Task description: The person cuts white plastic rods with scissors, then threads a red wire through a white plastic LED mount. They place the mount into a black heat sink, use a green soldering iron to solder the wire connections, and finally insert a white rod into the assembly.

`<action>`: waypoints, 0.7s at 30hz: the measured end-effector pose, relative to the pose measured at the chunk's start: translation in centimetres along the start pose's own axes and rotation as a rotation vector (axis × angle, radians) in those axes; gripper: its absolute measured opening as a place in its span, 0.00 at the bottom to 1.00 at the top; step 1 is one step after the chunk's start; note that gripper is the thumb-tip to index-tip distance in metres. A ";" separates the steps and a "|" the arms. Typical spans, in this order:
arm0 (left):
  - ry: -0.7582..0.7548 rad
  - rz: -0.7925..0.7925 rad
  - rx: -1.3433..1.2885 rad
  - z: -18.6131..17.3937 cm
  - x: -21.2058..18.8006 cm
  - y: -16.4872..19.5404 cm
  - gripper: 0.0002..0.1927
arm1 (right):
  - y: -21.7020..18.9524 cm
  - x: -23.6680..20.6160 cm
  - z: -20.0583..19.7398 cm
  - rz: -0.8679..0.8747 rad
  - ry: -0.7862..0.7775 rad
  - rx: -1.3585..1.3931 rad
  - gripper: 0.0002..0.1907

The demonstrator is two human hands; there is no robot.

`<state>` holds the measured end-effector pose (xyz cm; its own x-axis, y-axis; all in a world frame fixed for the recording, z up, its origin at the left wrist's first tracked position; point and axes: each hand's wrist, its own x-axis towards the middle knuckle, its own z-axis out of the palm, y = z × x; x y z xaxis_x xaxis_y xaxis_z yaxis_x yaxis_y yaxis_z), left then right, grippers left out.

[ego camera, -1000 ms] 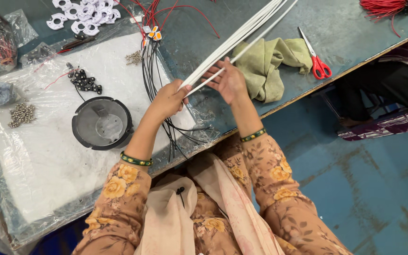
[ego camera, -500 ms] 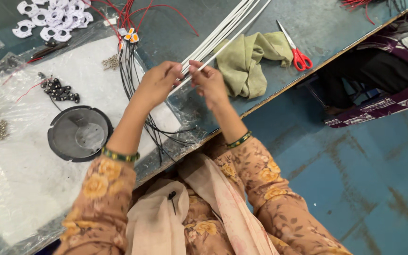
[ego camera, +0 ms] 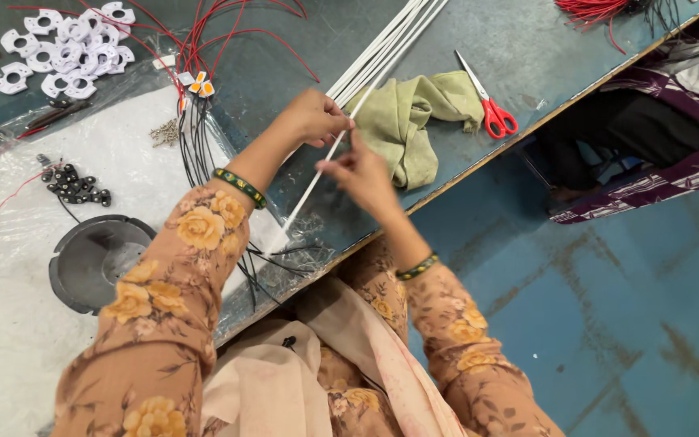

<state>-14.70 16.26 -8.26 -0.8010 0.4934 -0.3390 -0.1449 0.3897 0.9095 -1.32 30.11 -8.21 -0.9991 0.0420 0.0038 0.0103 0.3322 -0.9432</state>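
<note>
My left hand (ego camera: 314, 118) and my right hand (ego camera: 361, 171) both pinch one thin white tube (ego camera: 309, 193), which slants from the bundle down toward the table's near edge. The left hand grips it higher up, the right hand a little lower. The rest of the white tube bundle (ego camera: 387, 46) runs off to the top of the view. A bunch of black and red wires (ego camera: 197, 137) lies under my left forearm.
A green cloth (ego camera: 414, 121) and red-handled scissors (ego camera: 491, 109) lie right of my hands. White plastic rings (ego camera: 62, 48), small black parts (ego camera: 74, 184) and a round grey dish (ego camera: 95, 260) sit on clear plastic sheeting (ego camera: 10, 340) at left. Another person's patterned clothing (ego camera: 673, 162) is at right.
One white tube has been drawn out of the bundle toward me. My hands have separated along it and my left arm has swung across the grey dish.
</note>
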 end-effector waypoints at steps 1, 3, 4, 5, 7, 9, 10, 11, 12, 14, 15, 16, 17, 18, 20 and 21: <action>-0.037 -0.014 -0.088 -0.3 0.2 0.3 0.13 | 0.4 0.4 -1.5 0.008 -0.005 -0.020 0.33; -0.083 -0.056 -0.198 -1.0 0.1 0.5 0.10 | 1.5 1.1 -6.7 -0.251 0.325 -0.408 0.11; -0.090 -0.087 -0.223 -1.5 0.0 0.5 0.09 | 2.2 1.5 -9.4 -0.525 0.501 -0.573 0.03; -0.097 -0.119 -0.250 -1.8 -0.3 0.5 0.07 | 3.1 1.8 -12.3 -0.503 0.522 -0.549 0.04; -0.107 -0.154 -0.257 -2.4 -0.5 0.6 0.08 | 5.0 2.7 -17.5 -0.419 0.614 -0.896 0.09; -0.131 -0.157 -0.291 -2.9 -0.5 0.9 0.08 | 7.2 3.3 -20.9 -0.303 0.607 -1.130 0.10; -0.148 -0.143 -0.324 -3.1 -0.5 1.1 0.09 | 8.3 3.5 -22.1 -0.280 0.565 -1.148 0.12; -0.165 -0.134 -0.359 -3.1 -0.7 1.1 0.10 | 9.3 3.4 -22.9 -0.254 0.520 -1.167 0.13; -0.164 -0.130 -0.356 -3.2 -0.9 1.2 0.10 | 10.0 3.6 -23.7 -0.233 0.481 -1.184 0.15; -0.159 -0.119 -0.347 -3.6 -1.1 1.4 0.11 | 10.6 4.1 -24.7 -0.157 0.456 -1.224 0.12; -0.151 -0.114 -0.341 -3.7 -1.3 1.3 0.11 | 10.6 4.2 -25.0 -0.116 0.441 -1.243 0.11; -0.144 -0.109 -0.333 -4.0 -1.4 1.3 0.10 | 10.3 4.2 -25.5 -0.128 0.404 -1.224 0.15; -0.136 -0.099 -0.323 -4.2 -1.6 1.3 0.10 | 9.8 4.5 -26.1 -0.142 0.369 -1.205 0.19; -0.111 -0.075 -0.277 -4.6 -1.8 1.0 0.10 | 9.3 4.6 -26.5 -0.154 0.336 -1.186 0.23; -0.070 -0.021 -0.185 -5.4 -2.1 0.6 0.10 | 7.9 5.5 -27.3 0.098 0.193 -1.191 0.23; -0.064 0.024 -0.150 -5.6 -2.2 0.2 0.10 | 7.3 6.1 -27.7 0.224 0.126 -1.189 0.23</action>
<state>-16.22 10.90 -5.99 -0.7674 0.5514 -0.3272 -0.2150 0.2594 0.9415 -6.18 58.85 -5.85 -0.9601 0.2786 -0.0261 0.2794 0.9596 -0.0347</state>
